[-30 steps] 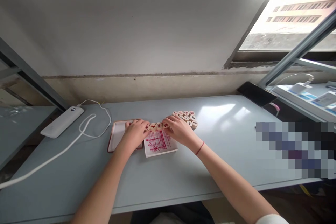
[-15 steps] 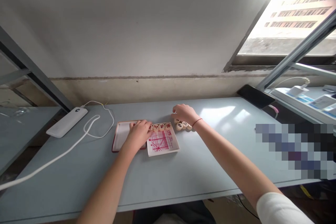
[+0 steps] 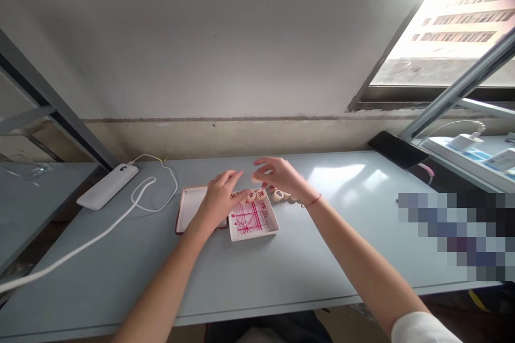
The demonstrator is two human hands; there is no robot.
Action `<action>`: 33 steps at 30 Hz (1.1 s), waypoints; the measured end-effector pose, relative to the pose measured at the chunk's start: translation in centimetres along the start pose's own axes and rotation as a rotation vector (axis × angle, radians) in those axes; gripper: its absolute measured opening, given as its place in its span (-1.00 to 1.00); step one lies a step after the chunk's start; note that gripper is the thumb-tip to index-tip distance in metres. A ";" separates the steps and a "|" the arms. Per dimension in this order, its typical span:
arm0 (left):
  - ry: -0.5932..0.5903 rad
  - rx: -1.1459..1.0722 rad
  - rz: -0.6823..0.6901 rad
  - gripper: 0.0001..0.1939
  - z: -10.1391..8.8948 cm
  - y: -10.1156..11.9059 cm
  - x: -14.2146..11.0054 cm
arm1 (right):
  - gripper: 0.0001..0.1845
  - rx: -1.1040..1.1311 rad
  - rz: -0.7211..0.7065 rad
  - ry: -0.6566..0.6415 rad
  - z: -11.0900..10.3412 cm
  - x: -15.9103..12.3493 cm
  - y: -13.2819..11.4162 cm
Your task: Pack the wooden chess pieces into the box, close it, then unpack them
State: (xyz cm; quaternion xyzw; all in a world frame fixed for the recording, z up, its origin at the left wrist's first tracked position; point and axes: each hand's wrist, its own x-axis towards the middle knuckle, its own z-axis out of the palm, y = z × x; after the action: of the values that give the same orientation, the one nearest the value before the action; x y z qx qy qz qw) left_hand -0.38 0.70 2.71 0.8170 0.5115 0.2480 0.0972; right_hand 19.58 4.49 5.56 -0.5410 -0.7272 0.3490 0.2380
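Xiangqi pieces [image 3: 256,195] lie in a row below the left hand's [image 3: 219,199] spread fingers; a few, seemingly, remain unplaced beneath the right hand's [image 3: 281,178] parted fingers.

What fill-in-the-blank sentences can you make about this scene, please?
The white tray is printed with ____ lines.
The left hand is beside a row of xiangqi pieces near the tray's ____ edge.
The red string bracelet is on the ____ wrist.
Missing words: red; far; right.
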 end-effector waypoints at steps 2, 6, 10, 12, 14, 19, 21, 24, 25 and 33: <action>-0.010 -0.130 0.076 -0.60 -0.2 0.5 0.3 | -0.51 0.258 -0.042 -0.020 0.9 -1.4 -0.3; -0.053 -0.240 0.094 -0.70 -0.6 1.0 0.0 | -0.60 0.440 -0.126 0.021 3.0 -2.7 0.1; -0.071 -0.232 0.044 -0.75 -0.6 -0.3 -1.7 | -0.67 0.429 -0.139 0.124 3.9 -3.0 1.3; -0.095 -0.224 0.030 -0.85 -0.4 -1.1 -2.5 | -0.73 0.376 -0.133 0.191 3.9 -3.1 1.7; -0.150 -0.201 0.044 -0.91 -0.1 -1.6 -3.0 | -0.79 0.335 -0.141 0.226 3.8 -3.3 1.9; -0.169 -0.004 0.095 -0.95 0.6 -1.4 -3.2 | -0.79 0.208 -0.247 0.179 4.2 -4.2 1.3; -0.153 0.047 0.086 -0.93 0.4 -1.3 -3.2 | -0.74 0.098 -0.327 0.144 4.7 -4.6 0.8; -0.128 0.079 0.046 -0.90 0.0 -1.5 -3.2 | -0.73 -0.075 -0.420 0.084 5.9 -4.9 0.2; -0.121 0.091 0.028 -0.88 -0.2 -1.6 -3.1 | -0.74 -0.125 -0.449 0.067 6.3 -4.9 0.2; -0.141 0.160 -0.067 -0.64 0.1 -2.2 -3.1 | -0.71 -0.397 -0.490 0.026 7.9 -4.9 0.7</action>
State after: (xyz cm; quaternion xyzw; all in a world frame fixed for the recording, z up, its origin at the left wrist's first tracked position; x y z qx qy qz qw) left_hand -3.18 -1.03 0.71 0.8200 0.5486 0.1449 0.0754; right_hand 15.76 -2.02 0.08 -0.3900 -0.8868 0.1256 0.2138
